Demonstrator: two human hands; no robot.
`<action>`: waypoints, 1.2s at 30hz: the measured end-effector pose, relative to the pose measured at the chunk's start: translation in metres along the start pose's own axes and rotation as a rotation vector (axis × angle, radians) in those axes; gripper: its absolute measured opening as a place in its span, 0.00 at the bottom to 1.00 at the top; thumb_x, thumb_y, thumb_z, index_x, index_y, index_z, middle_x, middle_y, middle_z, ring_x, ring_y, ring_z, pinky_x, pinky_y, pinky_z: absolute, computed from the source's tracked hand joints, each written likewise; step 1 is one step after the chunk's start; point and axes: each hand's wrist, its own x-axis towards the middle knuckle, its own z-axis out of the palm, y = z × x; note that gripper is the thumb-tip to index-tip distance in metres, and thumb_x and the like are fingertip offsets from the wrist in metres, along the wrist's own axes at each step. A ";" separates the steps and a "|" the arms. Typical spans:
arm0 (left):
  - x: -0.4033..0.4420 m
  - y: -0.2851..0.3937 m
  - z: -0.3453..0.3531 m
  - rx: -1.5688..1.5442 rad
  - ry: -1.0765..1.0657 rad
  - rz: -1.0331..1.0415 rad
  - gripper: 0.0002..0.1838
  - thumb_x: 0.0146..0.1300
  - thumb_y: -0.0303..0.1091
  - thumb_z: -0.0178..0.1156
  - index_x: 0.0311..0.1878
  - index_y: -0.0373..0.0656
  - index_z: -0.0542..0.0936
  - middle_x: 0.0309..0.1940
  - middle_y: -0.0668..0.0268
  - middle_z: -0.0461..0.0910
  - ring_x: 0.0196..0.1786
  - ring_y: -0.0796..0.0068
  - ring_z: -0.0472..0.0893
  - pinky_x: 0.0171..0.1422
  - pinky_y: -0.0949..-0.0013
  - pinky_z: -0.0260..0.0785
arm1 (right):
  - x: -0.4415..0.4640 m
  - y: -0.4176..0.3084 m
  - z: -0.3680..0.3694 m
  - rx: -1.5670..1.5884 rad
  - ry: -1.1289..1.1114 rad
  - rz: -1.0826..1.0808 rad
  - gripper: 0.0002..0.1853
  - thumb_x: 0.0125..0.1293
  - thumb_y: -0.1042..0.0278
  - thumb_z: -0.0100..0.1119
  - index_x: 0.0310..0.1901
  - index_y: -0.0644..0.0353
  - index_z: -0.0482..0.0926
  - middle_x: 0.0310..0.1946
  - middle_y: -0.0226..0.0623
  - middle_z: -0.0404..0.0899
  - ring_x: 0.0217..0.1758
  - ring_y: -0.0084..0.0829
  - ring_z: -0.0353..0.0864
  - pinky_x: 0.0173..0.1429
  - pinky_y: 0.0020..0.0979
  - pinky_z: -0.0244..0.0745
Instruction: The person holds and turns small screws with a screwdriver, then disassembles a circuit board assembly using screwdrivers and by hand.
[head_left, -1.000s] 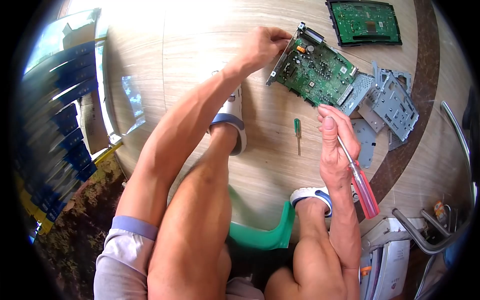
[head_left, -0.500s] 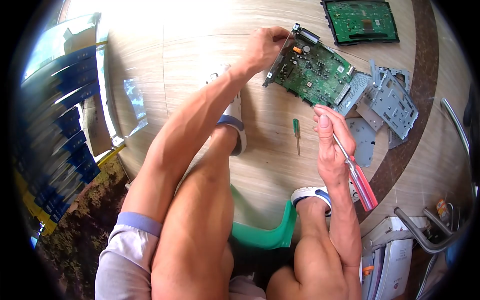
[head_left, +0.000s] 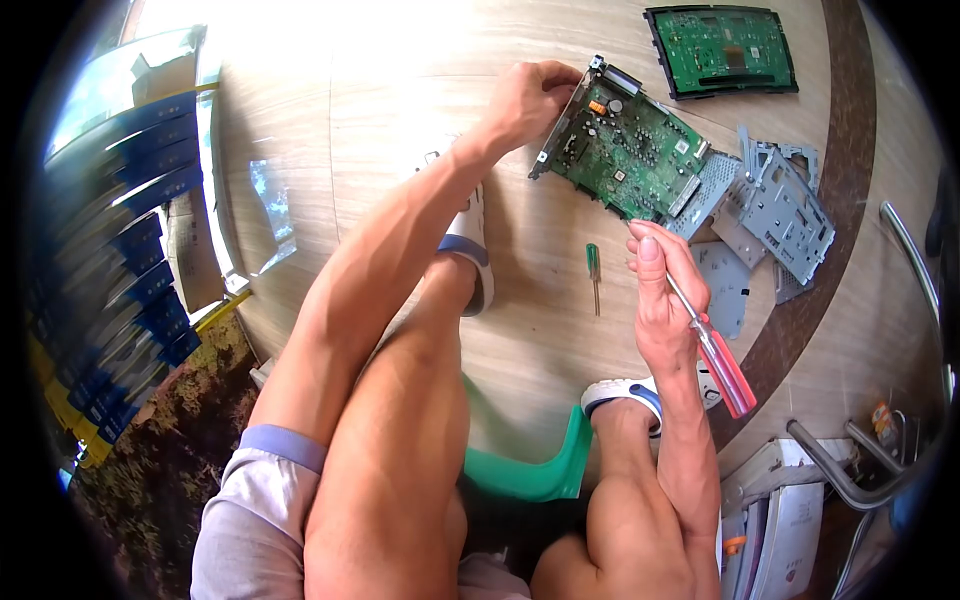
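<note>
My left hand [head_left: 530,104] is closed on the metal bracket at the upper left edge of a green circuit board [head_left: 625,150]. The board is tilted, its component side facing me. My right hand [head_left: 672,285] keeps a screwdriver [head_left: 725,372] against the palm, its clear and red handle pointing down toward me. Thumb and fingertips of that hand are at the board's lower corner; the screwdriver's tip is hidden by the fingers. On the floor between my feet and the board lies a small green-handled screwdriver [head_left: 594,265].
Grey metal plates [head_left: 790,215] lie piled right of the board. A second green board in a black frame [head_left: 722,50] rests at the top right. Below are a green plastic piece [head_left: 535,475], metal tube legs [head_left: 835,475] and boxes [head_left: 790,530]. Blue packages [head_left: 150,230] hang at left.
The view has shifted slightly, so the floor items and the board appear a little lower. Both hands keep their holds.
</note>
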 end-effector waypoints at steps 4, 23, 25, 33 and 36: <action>-0.002 0.000 0.000 -0.056 -0.010 -0.063 0.13 0.70 0.28 0.64 0.54 0.35 0.87 0.46 0.52 0.90 0.48 0.67 0.90 0.57 0.65 0.80 | 0.000 0.001 0.000 -0.005 0.003 0.010 0.13 0.78 0.65 0.60 0.49 0.69 0.86 0.47 0.47 0.87 0.52 0.41 0.88 0.58 0.35 0.81; 0.008 0.003 -0.004 0.315 -0.053 0.151 0.14 0.70 0.40 0.65 0.51 0.44 0.90 0.38 0.48 0.88 0.38 0.47 0.89 0.49 0.53 0.81 | -0.001 0.005 0.000 0.005 0.017 0.015 0.13 0.78 0.65 0.60 0.49 0.69 0.86 0.47 0.48 0.88 0.51 0.41 0.88 0.57 0.35 0.81; 0.009 0.006 -0.006 0.337 -0.056 0.208 0.13 0.69 0.39 0.64 0.50 0.44 0.90 0.37 0.48 0.88 0.38 0.46 0.88 0.49 0.52 0.81 | -0.001 0.006 0.000 0.003 0.018 0.012 0.13 0.78 0.65 0.60 0.49 0.69 0.86 0.46 0.48 0.88 0.51 0.41 0.88 0.57 0.35 0.81; 0.009 0.022 -0.012 0.504 -0.121 0.173 0.14 0.67 0.38 0.64 0.49 0.43 0.90 0.37 0.49 0.88 0.41 0.46 0.88 0.51 0.53 0.80 | -0.001 0.009 0.000 -0.002 0.028 0.015 0.13 0.78 0.65 0.61 0.49 0.68 0.86 0.46 0.48 0.88 0.50 0.41 0.89 0.56 0.35 0.81; 0.010 0.023 -0.012 0.486 -0.125 0.159 0.14 0.66 0.38 0.65 0.48 0.42 0.90 0.37 0.49 0.88 0.41 0.46 0.88 0.51 0.53 0.80 | -0.001 0.010 0.000 -0.007 0.030 0.013 0.12 0.77 0.66 0.61 0.48 0.68 0.86 0.46 0.47 0.88 0.50 0.41 0.89 0.56 0.35 0.81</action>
